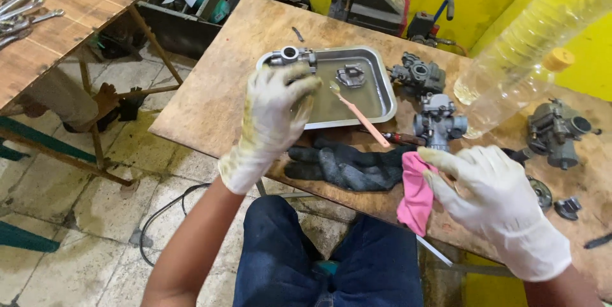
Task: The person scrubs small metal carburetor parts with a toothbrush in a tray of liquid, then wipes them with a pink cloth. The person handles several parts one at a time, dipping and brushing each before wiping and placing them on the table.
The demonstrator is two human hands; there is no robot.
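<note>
Two gloved hands: left (275, 104) grips a ridged metal carburetor (291, 58), right (491, 195) pinches a soft pink cloth (415, 192).

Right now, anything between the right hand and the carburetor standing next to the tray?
Nothing visible blocks it. The right hand grips a pink cloth just below the carburetor; only bare tabletop lies between. The black gloves lie off to the left.
</note>
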